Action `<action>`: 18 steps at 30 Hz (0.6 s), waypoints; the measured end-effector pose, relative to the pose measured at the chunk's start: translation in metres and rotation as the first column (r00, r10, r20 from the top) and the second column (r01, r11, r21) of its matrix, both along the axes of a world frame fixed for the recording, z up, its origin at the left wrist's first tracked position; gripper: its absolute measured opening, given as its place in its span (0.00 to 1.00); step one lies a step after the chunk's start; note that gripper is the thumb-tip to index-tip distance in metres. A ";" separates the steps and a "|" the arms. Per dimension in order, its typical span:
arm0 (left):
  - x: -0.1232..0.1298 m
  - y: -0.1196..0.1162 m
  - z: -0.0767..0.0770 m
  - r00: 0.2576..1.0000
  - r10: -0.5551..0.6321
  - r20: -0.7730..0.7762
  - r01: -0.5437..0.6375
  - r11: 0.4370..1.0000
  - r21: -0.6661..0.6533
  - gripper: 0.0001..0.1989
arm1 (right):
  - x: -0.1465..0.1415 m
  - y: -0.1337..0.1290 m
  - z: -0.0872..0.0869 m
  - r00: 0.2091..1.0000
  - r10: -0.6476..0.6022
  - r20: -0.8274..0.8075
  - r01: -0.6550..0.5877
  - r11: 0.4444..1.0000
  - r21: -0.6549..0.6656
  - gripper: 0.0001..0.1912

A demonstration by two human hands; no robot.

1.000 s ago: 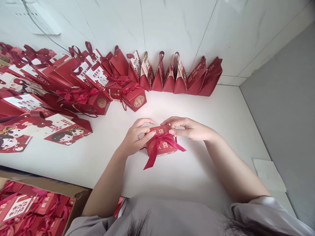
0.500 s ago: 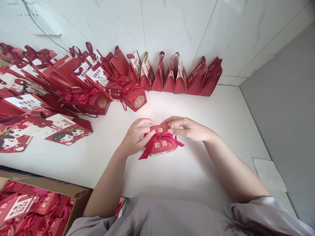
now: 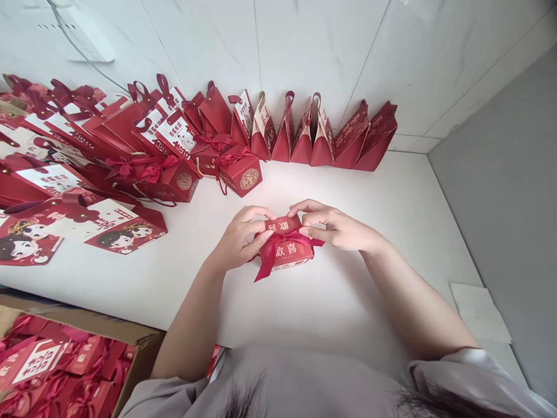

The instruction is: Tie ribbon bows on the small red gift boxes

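A small red gift box with white characters rests on the white table in front of me. A dark pink ribbon is tied in a bow across it, one tail hanging over the front left. My left hand grips the box's left side, thumb at the ribbon and fingers curled at the far edge. On the right, my right hand pinches the ribbon by the bow between thumb and fingers, with its index finger at the box's far corner.
Red gift bags stand in a row along the tiled wall, and more crowd the left. Two ribboned boxes are beyond my left hand. A cardboard box of red boxes is at lower left. White paper lies at right.
The ribbon's left tail has swung right and now hangs over the box front. The right tail is now at my right fingers. The whole view has shifted slightly.
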State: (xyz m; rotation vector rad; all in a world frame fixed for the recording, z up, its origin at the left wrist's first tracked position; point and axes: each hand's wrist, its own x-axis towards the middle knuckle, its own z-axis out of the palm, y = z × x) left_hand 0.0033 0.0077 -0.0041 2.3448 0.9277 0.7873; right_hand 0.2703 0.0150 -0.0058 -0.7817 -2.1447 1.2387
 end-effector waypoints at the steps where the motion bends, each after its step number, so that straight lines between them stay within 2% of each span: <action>1: -0.001 0.001 -0.001 1.000 0.015 0.006 -0.015 1.000 -0.003 0.15 | -0.001 0.000 -0.001 1.000 -0.006 0.000 0.006 1.000 -0.018 0.12; 5: -0.003 0.007 -0.010 0.990 0.111 0.084 -0.105 0.992 -0.071 0.16 | -0.007 0.001 -0.005 0.995 -0.081 -0.062 0.076 0.994 -0.081 0.13; 7: -0.003 0.010 -0.013 0.976 0.165 0.142 -0.149 0.982 -0.116 0.12 | -0.010 -0.001 -0.006 0.993 -0.086 -0.086 0.077 0.992 -0.103 0.14; 9: -0.001 0.010 -0.011 0.942 0.236 0.238 -0.210 0.969 -0.127 0.04 | -0.011 -0.002 -0.003 0.993 -0.081 -0.088 0.069 0.988 -0.135 0.14; 10: 0.000 0.008 -0.007 0.918 0.263 0.296 -0.241 0.964 -0.111 0.07 | -0.011 -0.003 -0.002 0.992 -0.087 -0.087 0.073 0.986 -0.147 0.15; 12: 0.003 0.001 0.010 0.875 0.277 0.396 -0.289 0.957 -0.031 0.13 | -0.010 -0.004 0.002 0.991 -0.107 -0.082 0.094 0.984 -0.148 0.17; 15: 0.007 -0.020 0.051 0.861 0.215 0.460 -0.327 0.928 0.179 0.08 | -0.008 -0.005 0.007 0.990 -0.127 -0.067 0.118 0.986 -0.121 0.18; 18: 0.009 -0.049 0.088 0.826 0.127 0.549 -0.360 0.869 0.341 0.09 | -0.007 -0.005 0.009 0.990 -0.132 -0.046 0.126 0.987 -0.103 0.19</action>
